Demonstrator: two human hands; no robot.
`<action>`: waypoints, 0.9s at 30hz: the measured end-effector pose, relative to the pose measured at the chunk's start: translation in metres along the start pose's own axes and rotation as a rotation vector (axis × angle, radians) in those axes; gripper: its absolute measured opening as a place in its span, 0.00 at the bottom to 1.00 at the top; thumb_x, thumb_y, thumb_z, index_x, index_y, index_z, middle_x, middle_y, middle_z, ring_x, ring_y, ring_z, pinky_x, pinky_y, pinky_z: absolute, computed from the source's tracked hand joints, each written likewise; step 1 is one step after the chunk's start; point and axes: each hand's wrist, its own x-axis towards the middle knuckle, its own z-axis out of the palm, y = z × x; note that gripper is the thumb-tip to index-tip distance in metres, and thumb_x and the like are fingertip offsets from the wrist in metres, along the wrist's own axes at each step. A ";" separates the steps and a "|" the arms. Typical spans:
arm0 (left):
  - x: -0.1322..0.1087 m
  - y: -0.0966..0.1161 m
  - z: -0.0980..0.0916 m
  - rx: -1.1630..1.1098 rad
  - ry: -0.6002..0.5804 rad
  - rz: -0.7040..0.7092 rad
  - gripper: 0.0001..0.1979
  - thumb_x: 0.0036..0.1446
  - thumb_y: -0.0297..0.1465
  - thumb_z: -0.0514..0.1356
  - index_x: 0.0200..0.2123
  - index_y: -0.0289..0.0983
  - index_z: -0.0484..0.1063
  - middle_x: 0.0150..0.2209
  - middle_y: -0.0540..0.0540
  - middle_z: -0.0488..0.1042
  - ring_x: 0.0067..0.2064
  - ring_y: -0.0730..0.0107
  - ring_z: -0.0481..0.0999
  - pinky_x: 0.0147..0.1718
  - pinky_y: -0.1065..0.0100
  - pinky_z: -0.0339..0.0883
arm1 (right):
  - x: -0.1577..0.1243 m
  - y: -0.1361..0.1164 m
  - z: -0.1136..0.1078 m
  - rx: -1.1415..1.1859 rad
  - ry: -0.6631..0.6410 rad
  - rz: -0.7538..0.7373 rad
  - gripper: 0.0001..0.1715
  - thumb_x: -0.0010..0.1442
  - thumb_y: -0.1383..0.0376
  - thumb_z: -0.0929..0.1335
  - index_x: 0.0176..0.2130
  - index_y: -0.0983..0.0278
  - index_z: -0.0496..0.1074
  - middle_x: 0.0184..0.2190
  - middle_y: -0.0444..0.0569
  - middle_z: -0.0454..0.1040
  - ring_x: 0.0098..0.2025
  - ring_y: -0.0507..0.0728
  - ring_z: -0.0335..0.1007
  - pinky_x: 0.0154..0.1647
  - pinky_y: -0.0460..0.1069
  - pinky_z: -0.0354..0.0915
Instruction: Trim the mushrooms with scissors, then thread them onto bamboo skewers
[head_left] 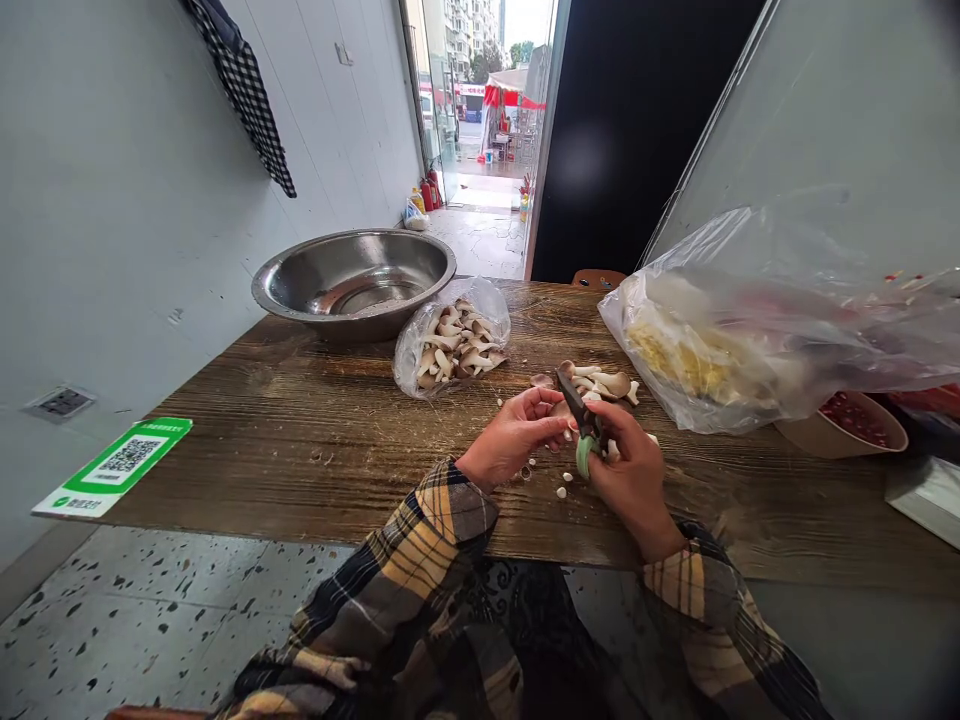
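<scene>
My right hand (634, 470) is closed round the green handle of a small knife (577, 408), its dark blade pointing up and left. My left hand (517, 432) pinches something small against the blade, probably a mushroom, mostly hidden by the fingers. Both hands hover just above the wooden table (300, 430). A small pile of loose mushrooms (600, 383) lies just beyond my hands. White cut bits (561, 490) are scattered on the wood below them. A clear bag of mushrooms (454, 340) lies open to the left of the pile.
A large steel basin (352, 280) stands at the table's far left. A big plastic bag with yellow contents (750, 320) lies at the right, over a brown bowl of red bits (855, 420). A green QR sticker (120, 465) is on the wall ledge.
</scene>
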 end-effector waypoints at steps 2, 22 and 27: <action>0.000 0.000 0.001 0.018 -0.006 -0.004 0.19 0.43 0.29 0.69 0.39 0.34 0.69 0.29 0.51 0.72 0.25 0.80 0.68 0.25 0.74 0.60 | -0.001 0.001 0.002 0.075 0.050 0.071 0.24 0.51 0.69 0.69 0.49 0.56 0.70 0.44 0.48 0.77 0.43 0.59 0.74 0.47 0.56 0.70; 0.004 0.009 -0.006 0.124 0.137 0.055 0.17 0.43 0.35 0.70 0.36 0.34 0.72 0.28 0.50 0.72 0.26 0.80 0.68 0.25 0.75 0.59 | 0.011 0.014 0.003 0.521 0.128 0.356 0.30 0.48 0.62 0.74 0.51 0.59 0.67 0.36 0.47 0.76 0.40 0.56 0.73 0.46 0.55 0.69; 0.027 0.062 -0.037 0.544 0.360 0.297 0.10 0.47 0.31 0.64 0.35 0.35 0.71 0.27 0.50 0.70 0.26 0.77 0.66 0.24 0.74 0.59 | 0.013 0.013 -0.001 0.528 0.228 0.359 0.32 0.47 0.58 0.74 0.51 0.59 0.66 0.34 0.46 0.75 0.40 0.56 0.74 0.44 0.56 0.70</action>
